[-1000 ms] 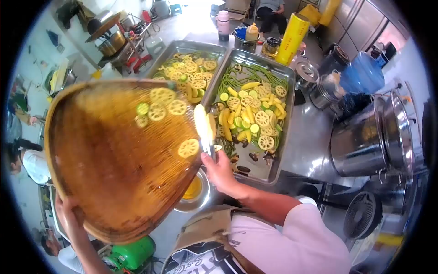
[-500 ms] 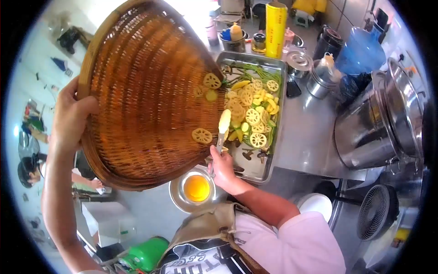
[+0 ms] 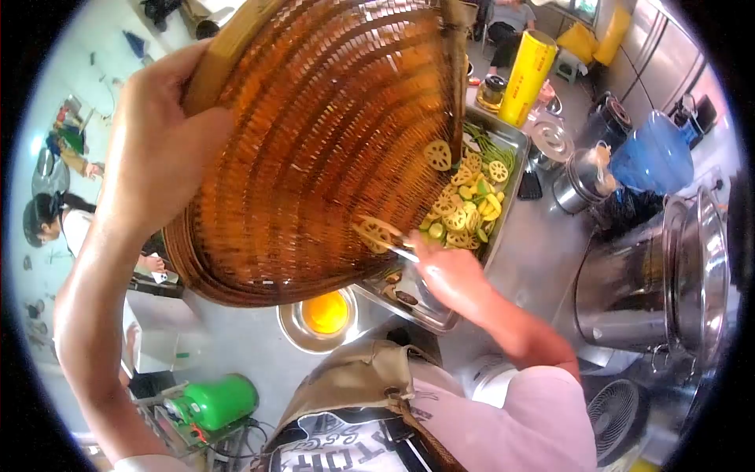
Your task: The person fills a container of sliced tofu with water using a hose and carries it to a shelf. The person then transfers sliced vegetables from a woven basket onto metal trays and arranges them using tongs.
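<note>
ok so the left hand (image 3: pixel 161 145) is clutching the basket (image 3: pixel 314 157) rim, holding it tilted partly over the tray (image 3: pixel 429 303), and the right hand (image 3: pixel 447 271) is gripping tongs (image 3: pixel 406 253) by a lotus slice (image 3: pixel 377 235) inside

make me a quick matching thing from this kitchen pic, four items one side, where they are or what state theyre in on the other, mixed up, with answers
Column one
1. brown woven wicker basket
2. round shiny metal bowl
3. tall yellow cylinder
4. shallow rectangular metal tray

Column two
a. holding orange-yellow contents
b. holding a heap of cut vegetables
c. gripped by the left hand
d. near the far end of the tray

Pairs: 1-c, 2-a, 3-d, 4-b
</note>
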{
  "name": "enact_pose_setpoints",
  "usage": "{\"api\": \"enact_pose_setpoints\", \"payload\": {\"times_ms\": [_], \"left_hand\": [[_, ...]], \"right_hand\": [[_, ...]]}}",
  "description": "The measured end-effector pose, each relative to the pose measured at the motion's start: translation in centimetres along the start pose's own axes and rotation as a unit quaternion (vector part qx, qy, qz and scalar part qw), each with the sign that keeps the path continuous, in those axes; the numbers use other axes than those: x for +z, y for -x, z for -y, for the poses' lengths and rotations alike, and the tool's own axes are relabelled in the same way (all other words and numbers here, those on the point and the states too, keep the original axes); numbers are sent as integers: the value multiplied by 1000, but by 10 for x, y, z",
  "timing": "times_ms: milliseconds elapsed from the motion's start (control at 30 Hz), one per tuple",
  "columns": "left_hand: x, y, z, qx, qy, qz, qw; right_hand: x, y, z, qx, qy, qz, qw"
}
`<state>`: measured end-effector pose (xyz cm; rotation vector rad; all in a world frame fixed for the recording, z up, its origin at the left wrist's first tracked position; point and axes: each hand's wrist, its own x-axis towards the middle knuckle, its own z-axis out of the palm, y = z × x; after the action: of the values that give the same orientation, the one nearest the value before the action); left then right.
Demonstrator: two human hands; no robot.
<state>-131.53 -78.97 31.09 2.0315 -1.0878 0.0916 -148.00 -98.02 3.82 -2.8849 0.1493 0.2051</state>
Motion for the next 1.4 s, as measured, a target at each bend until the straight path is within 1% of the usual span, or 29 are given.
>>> {"api": "enact_pose_setpoints", "payload": {"times_ms": [67, 100, 200, 267, 300, 367, 400, 500, 533, 600, 633, 667, 733, 767, 833, 867, 900, 933, 967, 1000, 1033, 1067, 1100, 1133, 1233, 1300, 1333, 1367, 1400], "left_hand": [[-5, 0, -7, 10, -70, 18, 997], [-6, 2, -4, 26, -70, 6, 997], [-9, 4, 3, 78, -68, -26, 994], [-14, 7, -4, 63, -80, -18, 995], [-14, 7, -7, 60, -84, -9, 995], [-16, 8, -5, 88, -96, -58, 990], [-18, 10, -3, 99, -101, -83, 986], [-31, 21, 10, 66, -61, -103, 991], [-40, 30, 15, 71, -80, -113, 988], [-63, 59, 28, -25, -104, -112, 988], [-75, 74, 35, -75, -120, -105, 984], [-81, 93, 61, -25, -48, -167, 984], [-123, 155, 98, -150, -133, -193, 960], [-130, 187, 107, -200, -68, -191, 958], [-118, 246, 105, -238, -35, -330, 913], [-131, 295, 124, -259, -47, -344, 901], [-137, 347, 137, -313, -37, -364, 876], [-140, 401, 149, -353, -78, -412, 836], [-144, 453, 155, -410, -53, -401, 817], [-128, 464, 149, -414, -113, -451, 782], [-134, 528, 164, -477, -61, -459, 747], [-129, 565, 177, -478, -43, -472, 740], [-122, 583, 182, -522, 0, -474, 709], [-114, 600, 186, -564, 42, -475, 674], [-66, 678, 250, -529, 38, -522, 668], [-21, 710, 290, -555, 81, -535, 632], [2, 726, 315, -543, 138, -509, 653], [31, 740, 338, -581, 138, -533, 599], [52, 713, 336, -611, 153, -529, 569]], "right_hand": [[-5, 12, -27, 16, 94, 43, 995], [-4, 18, -42, 26, 133, 70, 988], [-24, 28, -71, 76, 202, 70, 974], [-45, 16, -74, 83, 110, -75, 988], [-58, 8, -74, 90, 61, -149, 983], [-64, -18, -82, 98, 56, -202, 973], [-59, -27, -93, 83, 64, -191, 976], [-34, -17, -101, 134, 93, -87, 983], [-36, -9, -97, 160, 52, -56, 984], [-35, 19, -96, 115, 22, -86, 989], [-32, 30, -94, 86, -99, -119, 984], [-26, 35, -94, 63, -226, -148, 961], [-1, 36, -96, 86, -291, -209, 929], [8, 38, -92, 106, -304, -185, 928], [16, 44, -87, 155, -315, -151, 924], [22, 47, -89, 174, -324, -141, 919], [31, 50, -90, 194, -331, -135, 914], [36, 53, -86, 215, -336, -129, 908], [36, 54, -76, 236, -375, -114, 889], [32, 53, -66, 261, -412, -104, 867], [25, 55, -58, 289, -443, -101, 842], [38, 56, -63, 281, -430, -145, 846], [47, 56, -72, 293, -480, -148, 814], [47, 54, -70, 308, -464, -148, 818], [56, 50, -67, 336, -430, -128, 828], [60, 46, -61, 349, -419, -111, 831], [62, 47, -58, 360, -413, -98, 831], [62, 51, -54, 370, -403, -96, 832], [62, 54, -46, 380, -392, -93, 833]]}}
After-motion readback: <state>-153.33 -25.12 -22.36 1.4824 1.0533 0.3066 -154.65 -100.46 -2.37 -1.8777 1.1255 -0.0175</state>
